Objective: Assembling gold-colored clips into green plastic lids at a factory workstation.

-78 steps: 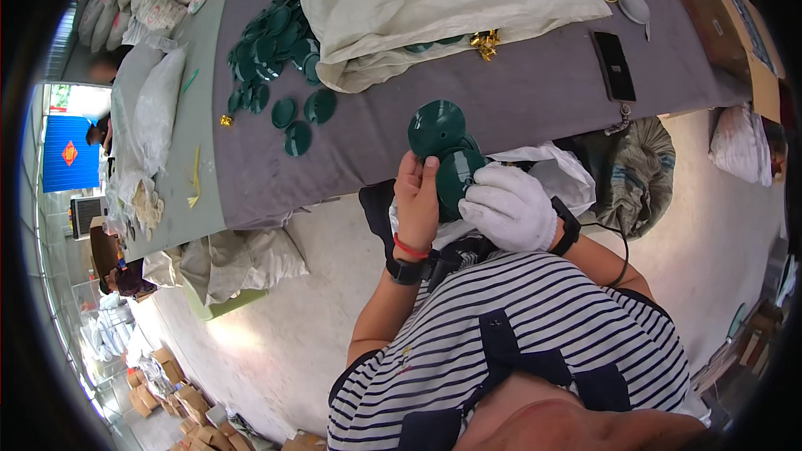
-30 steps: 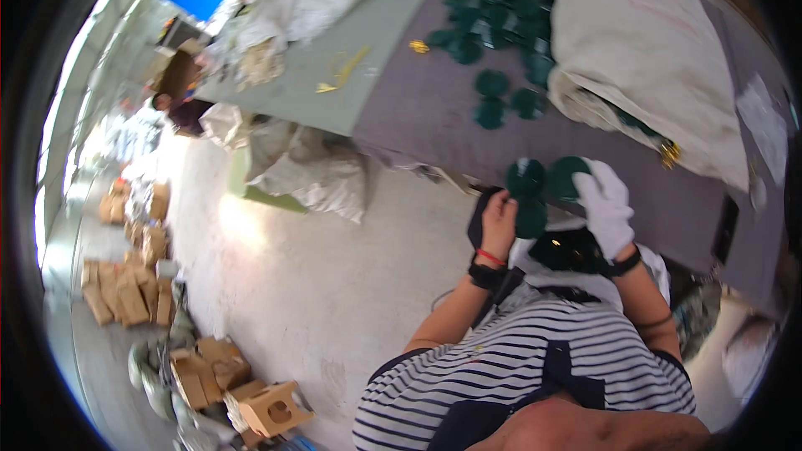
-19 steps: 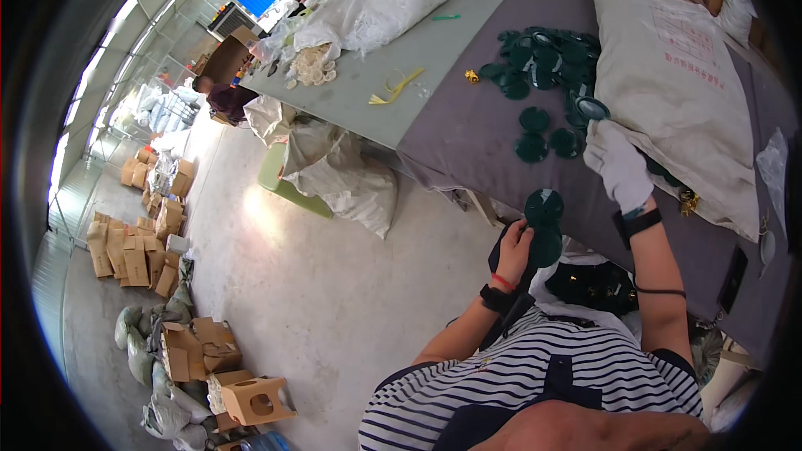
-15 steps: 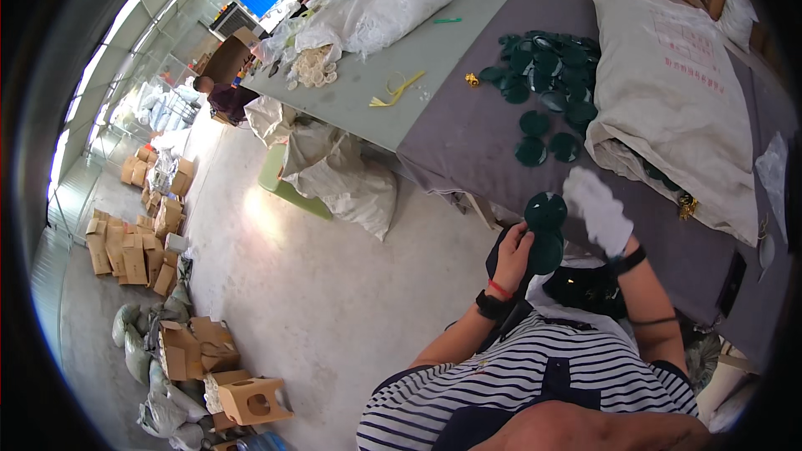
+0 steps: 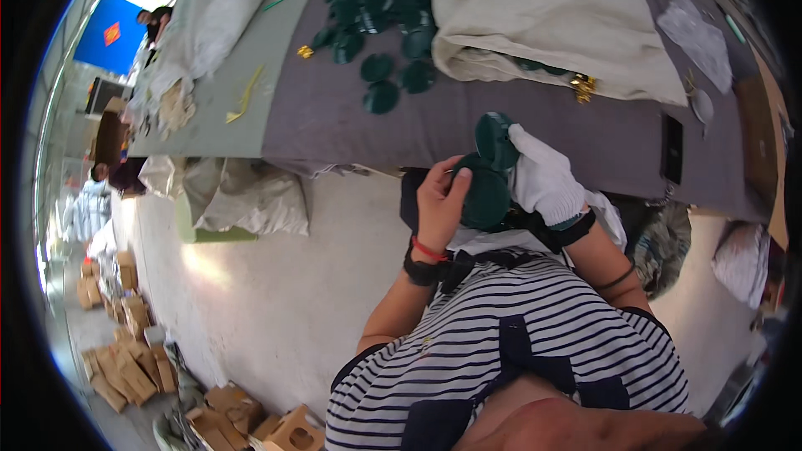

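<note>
Above my lap, my bare left hand (image 5: 439,200) grips a dark green round disc (image 5: 486,199), thumb on its face. A second green disc (image 5: 496,140) stands tilted just above it, overlapping its upper edge; whether the two are joined I cannot tell. My right hand (image 5: 543,174), in a white knitted glove, is closed on the right edge of that upper disc. Beyond my hands, a pile of similar green discs (image 5: 380,8) lies on the grey cloth, with a few loose ones (image 5: 381,97) at its near side.
A large off-white woven sack (image 5: 543,17) lies on the grey-covered table (image 5: 351,134), green discs and a gold tinsel bit (image 5: 582,88) at its mouth. A phone (image 5: 671,149) rests near the right edge. Cardboard boxes (image 5: 125,372) stand on the floor at left.
My right hand has come in from beside the discs and taken hold of the upper one, which is now tilted. The view has turned, shifting the table leftward and upward.
</note>
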`<state>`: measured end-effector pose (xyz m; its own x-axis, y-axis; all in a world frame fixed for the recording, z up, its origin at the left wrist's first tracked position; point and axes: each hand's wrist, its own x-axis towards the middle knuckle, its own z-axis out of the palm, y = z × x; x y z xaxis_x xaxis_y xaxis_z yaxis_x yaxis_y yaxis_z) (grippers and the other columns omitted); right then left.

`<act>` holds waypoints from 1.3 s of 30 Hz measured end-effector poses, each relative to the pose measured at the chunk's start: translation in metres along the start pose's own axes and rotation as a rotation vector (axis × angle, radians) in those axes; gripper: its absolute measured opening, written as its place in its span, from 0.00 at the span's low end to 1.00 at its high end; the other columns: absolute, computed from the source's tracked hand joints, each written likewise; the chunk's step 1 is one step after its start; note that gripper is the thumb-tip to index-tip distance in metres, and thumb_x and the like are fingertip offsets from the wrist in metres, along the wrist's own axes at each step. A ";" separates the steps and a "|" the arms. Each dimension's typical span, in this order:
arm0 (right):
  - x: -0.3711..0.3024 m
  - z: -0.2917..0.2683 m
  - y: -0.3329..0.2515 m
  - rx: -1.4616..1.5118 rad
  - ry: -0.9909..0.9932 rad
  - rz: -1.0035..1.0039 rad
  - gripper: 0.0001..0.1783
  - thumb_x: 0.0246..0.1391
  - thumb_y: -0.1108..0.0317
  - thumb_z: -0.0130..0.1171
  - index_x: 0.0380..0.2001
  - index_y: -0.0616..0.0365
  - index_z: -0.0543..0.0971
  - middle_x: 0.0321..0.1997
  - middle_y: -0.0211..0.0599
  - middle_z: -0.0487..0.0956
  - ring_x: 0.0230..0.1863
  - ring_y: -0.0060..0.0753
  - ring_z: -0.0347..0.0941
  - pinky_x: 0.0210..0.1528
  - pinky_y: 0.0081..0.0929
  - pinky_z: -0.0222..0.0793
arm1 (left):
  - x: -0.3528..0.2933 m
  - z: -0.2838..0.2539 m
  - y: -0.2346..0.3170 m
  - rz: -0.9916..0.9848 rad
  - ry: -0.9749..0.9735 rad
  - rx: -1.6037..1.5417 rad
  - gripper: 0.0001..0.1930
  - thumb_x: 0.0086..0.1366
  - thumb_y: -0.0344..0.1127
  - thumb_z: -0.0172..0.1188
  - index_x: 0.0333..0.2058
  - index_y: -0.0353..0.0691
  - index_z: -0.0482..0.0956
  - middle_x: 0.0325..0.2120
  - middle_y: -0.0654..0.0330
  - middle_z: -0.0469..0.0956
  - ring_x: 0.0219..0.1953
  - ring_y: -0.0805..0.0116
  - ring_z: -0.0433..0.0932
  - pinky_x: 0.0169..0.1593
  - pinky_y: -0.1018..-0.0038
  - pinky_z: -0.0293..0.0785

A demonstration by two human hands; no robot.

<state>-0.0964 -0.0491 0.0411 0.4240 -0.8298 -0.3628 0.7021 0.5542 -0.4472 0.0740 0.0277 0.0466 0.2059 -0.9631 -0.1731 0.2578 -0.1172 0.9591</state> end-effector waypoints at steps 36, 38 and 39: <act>-0.076 0.007 -0.029 -0.552 0.233 -0.168 0.20 0.64 0.59 0.57 0.49 0.65 0.72 0.41 0.36 0.79 0.38 0.19 0.78 0.37 0.17 0.77 | 0.024 0.031 -0.009 -0.123 -0.226 -0.101 0.14 0.74 0.39 0.51 0.47 0.34 0.74 0.43 0.58 0.80 0.47 0.70 0.78 0.52 0.69 0.77; -0.077 0.008 -0.035 -0.538 0.244 -0.116 0.21 0.63 0.58 0.59 0.48 0.67 0.73 0.39 0.35 0.80 0.37 0.19 0.78 0.35 0.16 0.77 | 0.027 0.040 0.000 -0.115 -0.214 -0.163 0.13 0.74 0.39 0.52 0.46 0.34 0.75 0.42 0.60 0.80 0.46 0.72 0.78 0.53 0.69 0.75; -0.076 0.006 -0.035 -0.539 0.249 -0.117 0.21 0.63 0.58 0.59 0.48 0.67 0.73 0.39 0.35 0.80 0.37 0.19 0.78 0.35 0.16 0.77 | 0.028 0.042 0.004 -0.202 -0.236 -0.336 0.13 0.74 0.39 0.53 0.46 0.34 0.76 0.41 0.61 0.80 0.45 0.73 0.78 0.53 0.71 0.75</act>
<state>-0.1493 -0.0057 0.0891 0.1693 -0.8831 -0.4375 0.3195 0.4691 -0.8233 0.0409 -0.0102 0.0554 -0.0905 -0.9624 -0.2561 0.5706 -0.2609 0.7787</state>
